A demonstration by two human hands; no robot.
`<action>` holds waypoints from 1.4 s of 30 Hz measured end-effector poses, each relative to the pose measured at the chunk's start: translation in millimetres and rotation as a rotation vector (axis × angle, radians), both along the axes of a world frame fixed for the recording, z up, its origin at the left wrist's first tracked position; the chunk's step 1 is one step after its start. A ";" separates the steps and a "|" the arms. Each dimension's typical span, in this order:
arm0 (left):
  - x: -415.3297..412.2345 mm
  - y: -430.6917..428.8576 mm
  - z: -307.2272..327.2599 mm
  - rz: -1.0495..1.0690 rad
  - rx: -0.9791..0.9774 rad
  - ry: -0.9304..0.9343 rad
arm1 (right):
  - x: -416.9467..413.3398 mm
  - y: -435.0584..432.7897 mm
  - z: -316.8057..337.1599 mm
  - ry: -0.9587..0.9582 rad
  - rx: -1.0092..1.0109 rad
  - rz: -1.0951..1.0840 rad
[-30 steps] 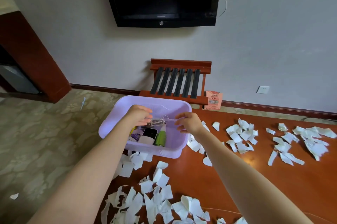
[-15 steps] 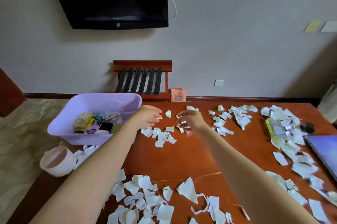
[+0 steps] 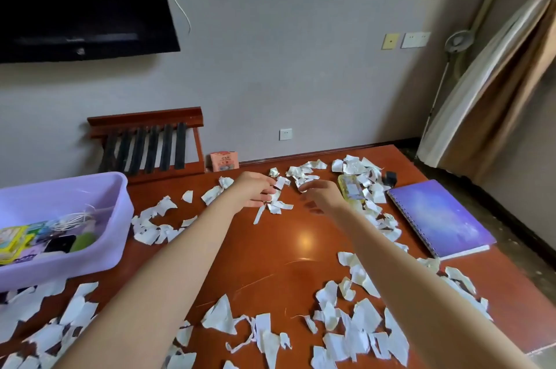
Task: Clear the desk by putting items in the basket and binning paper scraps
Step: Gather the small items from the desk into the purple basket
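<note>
White paper scraps [image 3: 352,317] lie scattered over the brown desk [image 3: 279,251]. A purple basket [image 3: 99,251] at the left edge holds a phone, a cable and small packs. My left hand [image 3: 255,191] and my right hand [image 3: 322,197] reach side by side over the far middle of the desk, fingers loosely curled and apart, holding nothing. Just right of my right hand lies a yellow pack [image 3: 350,191] among scraps. Beyond it sit a small black object [image 3: 390,178] and a purple spiral notebook [image 3: 439,215].
A wooden rack [image 3: 147,143] and a small pink box [image 3: 224,160] stand on the floor against the wall behind the desk. A television [image 3: 75,1] hangs upper left. A curtain [image 3: 493,74] and a floor lamp [image 3: 457,42] stand at the right.
Both hands have left the basket and travelled right across the desk to the far middle. My view has swung right, bringing the notebook and curtain into sight.
</note>
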State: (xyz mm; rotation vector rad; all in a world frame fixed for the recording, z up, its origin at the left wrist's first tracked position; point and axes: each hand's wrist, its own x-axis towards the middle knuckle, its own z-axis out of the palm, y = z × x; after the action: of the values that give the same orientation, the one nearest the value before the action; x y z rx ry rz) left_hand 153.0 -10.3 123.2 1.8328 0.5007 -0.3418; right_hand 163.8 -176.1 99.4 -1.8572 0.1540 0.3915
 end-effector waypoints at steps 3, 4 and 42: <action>7.3 -33.3 -0.8 -0.058 -0.011 -0.008 | 8.4 -32.5 0.9 -0.007 -0.027 -0.021; 9.8 -43.2 -1.9 -0.073 -0.012 -0.007 | 11.3 -42.0 1.6 -0.013 -0.043 -0.019; 158.6 -197.1 -125.3 -1.413 1.744 -0.459 | 173.1 -187.8 -134.9 -0.241 -0.779 -0.114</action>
State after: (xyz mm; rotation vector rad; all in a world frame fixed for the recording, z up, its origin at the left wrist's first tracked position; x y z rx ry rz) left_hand 311.6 -207.4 -2.1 3.5513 -1.4557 -0.3679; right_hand 336.9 -363.9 -35.5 -2.6268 0.2714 0.0090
